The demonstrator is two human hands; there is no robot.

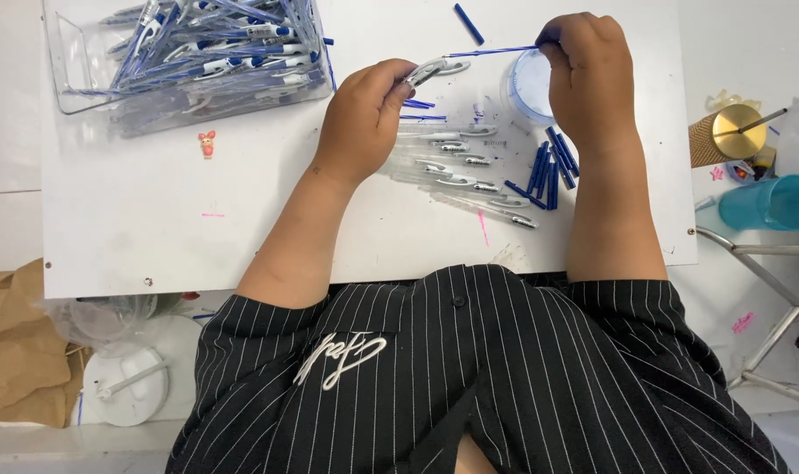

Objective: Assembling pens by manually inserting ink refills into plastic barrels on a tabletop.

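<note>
Above the white table (241,175), the left hand (364,114) pinches a clear pen barrel (435,68) while the right hand (588,75) grips a blue refill (492,51) at its mouth, with several empty barrels (465,171) and loose blue caps (549,167) unassembled and many finished pens in the clear tray (75,101).

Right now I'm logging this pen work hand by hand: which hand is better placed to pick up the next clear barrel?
Probably the left hand: it hovers directly over the clear barrels, while the right hand pinches the blue refill farther away.
</note>
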